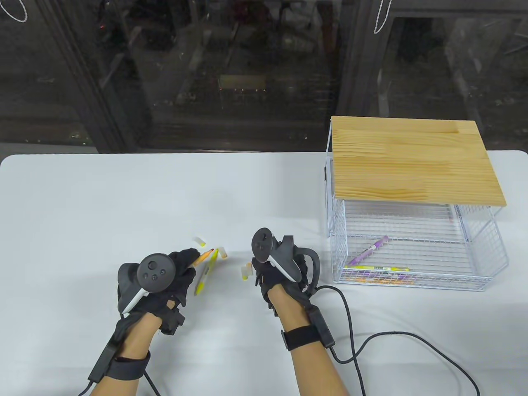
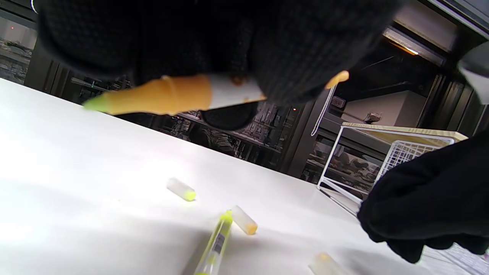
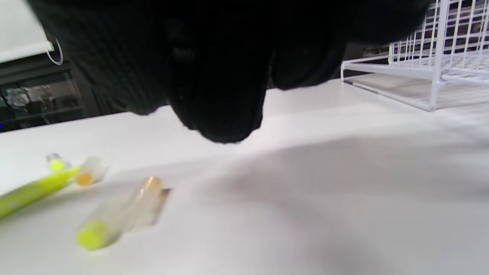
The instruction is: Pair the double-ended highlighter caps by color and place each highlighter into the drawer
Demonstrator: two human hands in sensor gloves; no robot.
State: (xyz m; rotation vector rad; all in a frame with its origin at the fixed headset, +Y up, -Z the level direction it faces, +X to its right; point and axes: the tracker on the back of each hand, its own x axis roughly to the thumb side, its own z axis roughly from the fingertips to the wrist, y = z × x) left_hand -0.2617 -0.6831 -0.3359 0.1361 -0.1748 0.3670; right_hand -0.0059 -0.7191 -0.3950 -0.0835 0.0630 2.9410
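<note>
My left hand [image 1: 165, 280] pinches the orange highlighter [image 1: 202, 258], fingers curled round the barrel. Both its ends are bare, and in the left wrist view the end aimed away from me shows a greenish tip. I judge I hold it clear of the table [image 1: 82, 206] so a cap can be pushed on.

Just right of it the yellow highlighter [image 1: 205, 274] lies flat, uncapped at its far end. Loose caps sit round it: a yellow-ended cap [image 1: 199, 241] beyond, an orange-ended cap [image 1: 223, 252] touching or nearly touching its far tip, and two more caps [image 1: 246, 272] side by side close to my right hand; from the right wrist view one reads yellow, one orange. All within reach for matching.

My right hand [image 1: 280, 268] hovers low, palm down, just right of that pair. Its fingers are hidden under the tracker; I cannot tell how far they are curled, or whether they hold anything.

Far right, the wire drawer [image 1: 486, 264] stands pulled out under its wooden top [image 1: 412, 161]. Inside lie a purple highlighter [image 1: 368, 250], a yellow one [image 1: 381, 268] and an orange one [image 1: 381, 281].
</note>
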